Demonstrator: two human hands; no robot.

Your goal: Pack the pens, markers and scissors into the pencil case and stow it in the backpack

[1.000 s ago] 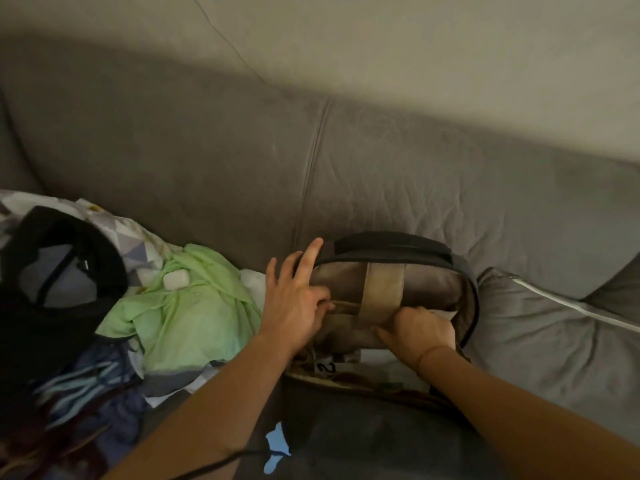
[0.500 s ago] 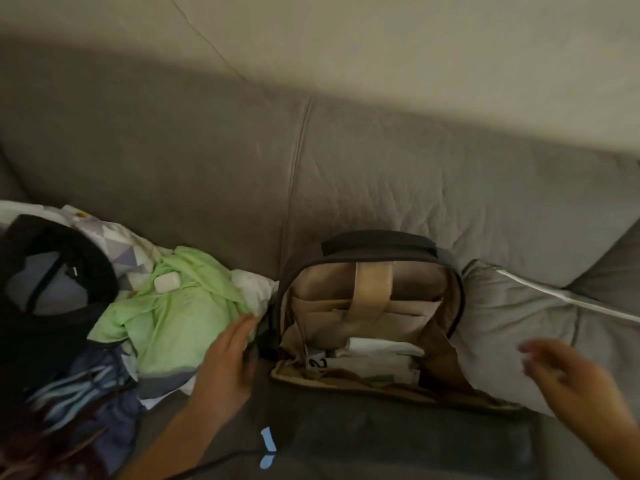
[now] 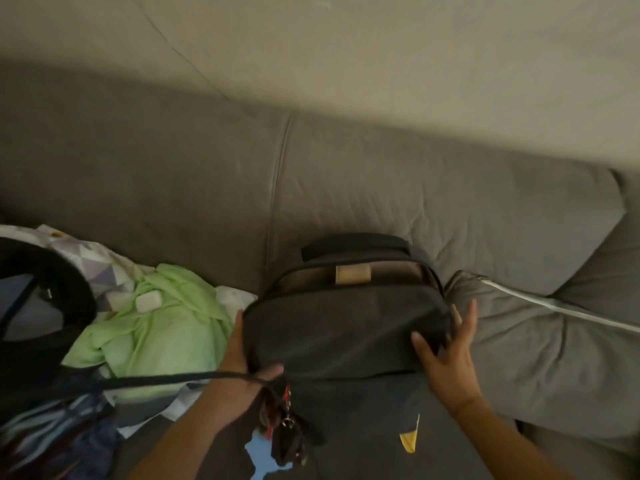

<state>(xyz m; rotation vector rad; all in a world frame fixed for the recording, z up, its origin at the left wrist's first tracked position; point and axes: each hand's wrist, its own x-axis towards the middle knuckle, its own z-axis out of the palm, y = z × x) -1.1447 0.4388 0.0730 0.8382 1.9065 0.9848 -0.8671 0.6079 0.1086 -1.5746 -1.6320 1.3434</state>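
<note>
A dark grey backpack stands on the grey sofa against the backrest. Its front flap is folded up over the opening, and only a strip of tan lining and a tan strap show at the top. My left hand grips the flap's left edge, thumb on the front. My right hand holds the flap's right side with the fingers spread. The pencil case, pens, markers and scissors are hidden from view.
A pile of clothes with a light green garment and a small white case lies left of the backpack. A black cap sits far left. A grey cushion with a white cable lies to the right. Keys hang below.
The backpack stood open with papers showing in its pocket. Both hands have since come onto the front flap and lifted it over the opening.
</note>
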